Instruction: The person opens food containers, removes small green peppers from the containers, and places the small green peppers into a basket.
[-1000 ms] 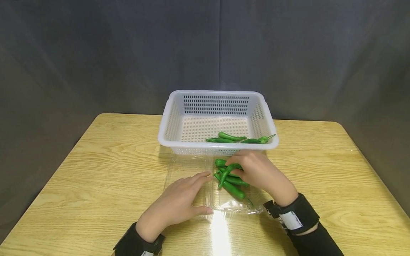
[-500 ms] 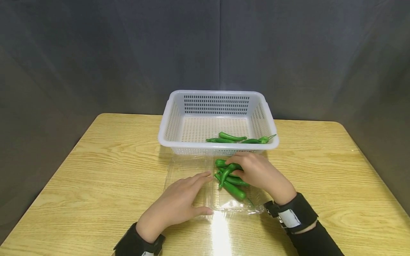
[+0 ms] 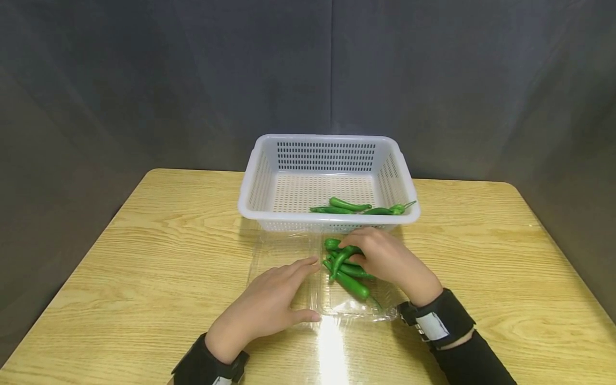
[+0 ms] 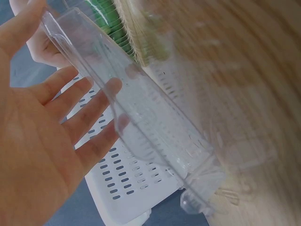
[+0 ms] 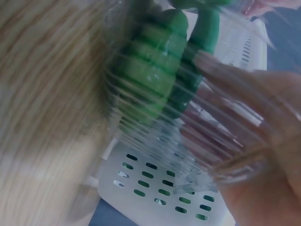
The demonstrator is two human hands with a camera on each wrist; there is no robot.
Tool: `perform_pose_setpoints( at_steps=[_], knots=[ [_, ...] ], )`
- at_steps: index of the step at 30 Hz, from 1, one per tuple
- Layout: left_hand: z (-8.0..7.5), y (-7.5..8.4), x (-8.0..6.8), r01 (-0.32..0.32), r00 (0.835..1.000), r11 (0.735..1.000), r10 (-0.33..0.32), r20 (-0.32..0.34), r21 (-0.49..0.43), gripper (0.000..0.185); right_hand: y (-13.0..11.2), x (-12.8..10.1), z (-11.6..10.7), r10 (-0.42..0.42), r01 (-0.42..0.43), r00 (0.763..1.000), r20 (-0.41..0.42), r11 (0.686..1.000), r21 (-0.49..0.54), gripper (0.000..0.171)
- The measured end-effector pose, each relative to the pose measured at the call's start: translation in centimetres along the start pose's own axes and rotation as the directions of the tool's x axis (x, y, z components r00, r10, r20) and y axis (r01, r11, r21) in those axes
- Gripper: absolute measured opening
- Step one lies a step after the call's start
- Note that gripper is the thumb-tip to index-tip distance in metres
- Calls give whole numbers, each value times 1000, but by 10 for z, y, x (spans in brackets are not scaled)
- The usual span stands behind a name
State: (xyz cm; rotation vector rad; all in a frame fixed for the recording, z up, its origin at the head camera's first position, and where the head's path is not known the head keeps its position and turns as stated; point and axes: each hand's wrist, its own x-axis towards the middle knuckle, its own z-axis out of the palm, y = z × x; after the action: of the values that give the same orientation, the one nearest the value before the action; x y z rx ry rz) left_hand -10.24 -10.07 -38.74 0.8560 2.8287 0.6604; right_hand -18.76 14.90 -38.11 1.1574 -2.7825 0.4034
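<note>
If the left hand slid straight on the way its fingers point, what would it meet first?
Probably the green peppers in the clear tray. The left hand lies flat, its fingertips aimed up and right at the pile, which the right hand is gripping. Depth is hard to judge.

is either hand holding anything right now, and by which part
The right hand pinches a green pepper near its upper, stem end. The left hand holds nothing, resting flat on the clear tray's left half.

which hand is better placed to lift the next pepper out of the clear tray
Right. The right hand already pinches a green pepper in the clear tray; the left hand lies flat on the tray's open lid.
</note>
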Motion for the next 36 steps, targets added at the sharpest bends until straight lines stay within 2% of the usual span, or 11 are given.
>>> perform_pose_setpoints(
  at_steps=[7,36],
  knots=[
    [-1,0,0,1,1000,1000,-1,4,-5,85,-1,0,1,-1,1,1000,-20,1000,26,27],
    [-2,1,0,-5,1000,1000,5,8,-8,83,-2,0,1,-27,26,998,-57,1000,-16,22]
  ],
)
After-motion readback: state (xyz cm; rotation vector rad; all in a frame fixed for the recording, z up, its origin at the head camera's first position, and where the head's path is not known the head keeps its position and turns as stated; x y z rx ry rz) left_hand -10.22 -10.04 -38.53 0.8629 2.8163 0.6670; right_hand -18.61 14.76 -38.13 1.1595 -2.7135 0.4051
